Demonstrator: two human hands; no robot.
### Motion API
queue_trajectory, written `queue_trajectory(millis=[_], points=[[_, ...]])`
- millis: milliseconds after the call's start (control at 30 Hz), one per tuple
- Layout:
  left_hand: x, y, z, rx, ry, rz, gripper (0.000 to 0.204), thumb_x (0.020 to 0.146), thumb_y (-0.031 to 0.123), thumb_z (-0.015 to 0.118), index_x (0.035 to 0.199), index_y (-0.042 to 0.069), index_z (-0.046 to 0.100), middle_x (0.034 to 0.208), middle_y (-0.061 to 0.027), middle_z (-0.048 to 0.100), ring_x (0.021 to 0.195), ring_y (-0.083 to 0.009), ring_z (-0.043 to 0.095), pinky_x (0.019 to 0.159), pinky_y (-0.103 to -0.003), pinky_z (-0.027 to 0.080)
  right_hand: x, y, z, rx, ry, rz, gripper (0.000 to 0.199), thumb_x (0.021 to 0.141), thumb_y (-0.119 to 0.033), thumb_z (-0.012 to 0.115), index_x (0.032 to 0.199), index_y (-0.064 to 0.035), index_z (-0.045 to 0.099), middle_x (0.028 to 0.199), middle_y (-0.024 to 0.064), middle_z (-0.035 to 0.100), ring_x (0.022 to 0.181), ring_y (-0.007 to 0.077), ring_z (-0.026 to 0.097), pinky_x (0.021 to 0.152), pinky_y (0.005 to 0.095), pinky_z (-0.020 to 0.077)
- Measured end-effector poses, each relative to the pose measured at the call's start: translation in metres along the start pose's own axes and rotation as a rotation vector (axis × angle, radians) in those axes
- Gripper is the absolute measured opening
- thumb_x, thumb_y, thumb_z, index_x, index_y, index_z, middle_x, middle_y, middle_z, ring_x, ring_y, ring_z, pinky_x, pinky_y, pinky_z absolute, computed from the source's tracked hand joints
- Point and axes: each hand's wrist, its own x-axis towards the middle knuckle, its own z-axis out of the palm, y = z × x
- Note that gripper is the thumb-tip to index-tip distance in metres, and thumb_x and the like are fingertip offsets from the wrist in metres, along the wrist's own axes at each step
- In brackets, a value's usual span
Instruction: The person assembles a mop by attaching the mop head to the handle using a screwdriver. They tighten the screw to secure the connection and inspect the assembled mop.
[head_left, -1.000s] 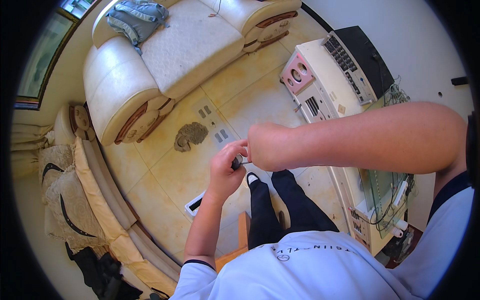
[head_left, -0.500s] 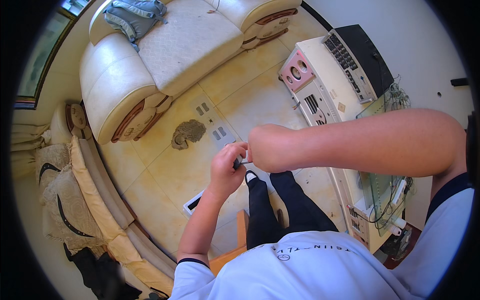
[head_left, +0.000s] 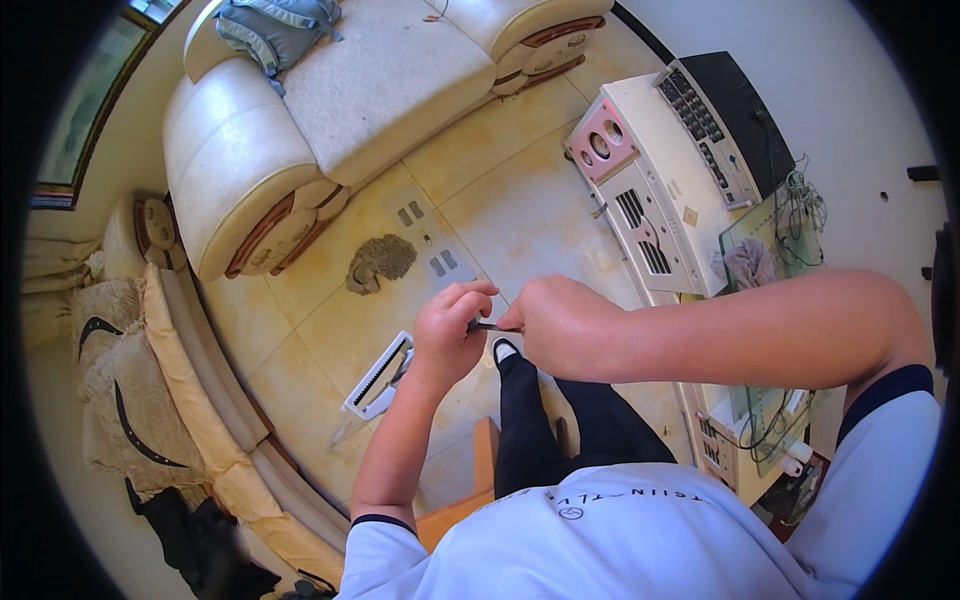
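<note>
My left hand [head_left: 450, 335] is closed, its fingers curled about a small dark piece mostly hidden in the grip. Out of it toward the right runs a thin dark rod [head_left: 490, 326], its exact kind too small to tell. The fingertips of my right hand [head_left: 568, 322] pinch the rod's other end, with the forearm reaching in across the right side. Both hands are held in the air above my legs. Past my left wrist, a long white frame with a black toothed slot [head_left: 378, 372] lies on the floor.
On the tiles [head_left: 480, 190] are a grey-brown heap [head_left: 382, 262] and flat grey pieces [head_left: 442, 262]. A cream sofa [head_left: 240, 160] holds a backpack [head_left: 275, 35]; another couch [head_left: 205, 400] lines the left. A cabinet [head_left: 655, 215] with keyboard [head_left: 690, 105] and glass stands right.
My right hand has shifted slightly down and right, baring more of the rod. The left hand stays nearly in place. More of the white frame and a crumpled cloth at right now shows.
</note>
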Motion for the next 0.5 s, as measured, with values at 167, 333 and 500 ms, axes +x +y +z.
queue_trajectory(millis=[167,333,500], points=[[0.012,0.007,-0.011,-0.039,0.043,-0.002,0.032,0.054,-0.015,0.053,0.079,0.004,0.054,0.089,-0.0091,0.066,0.075,-0.0269,0.061,0.061,-0.032,0.048,0.002,0.012,-0.003,0.13,0.006,-0.124,0.028,0.086,-0.002,0.052,0.11,-0.005,0.066,0.079,0.0153,0.065,0.067,0.0242,0.062,0.065,0.0349,0.0483],[0.022,0.01,-0.03,-0.041,0.078,-0.027,0.037,0.054,-0.017,0.052,0.085,0.003,0.058,0.086,-0.0096,0.066,0.072,-0.0212,0.063,0.064,-0.028,0.049,-0.008,0.016,-0.01,0.535,-0.017,-0.082,0.034,0.082,0.001,0.05,0.112,-0.004,0.065,0.082,0.0194,0.067,0.073,0.0295,0.064,0.065,0.035,0.0489],[0.028,0.019,-0.035,-0.133,0.118,-0.19,0.046,0.059,-0.013,0.053,0.102,0.003,0.059,0.082,-0.007,0.068,0.062,-0.0151,0.059,0.059,-0.024,0.045,-0.018,0.021,-0.015,0.439,0.072,-0.197,0.035,0.082,0.0,0.049,0.113,-0.0034,0.064,0.086,0.0208,0.066,0.074,0.0315,0.063,0.067,0.0346,0.0481]])
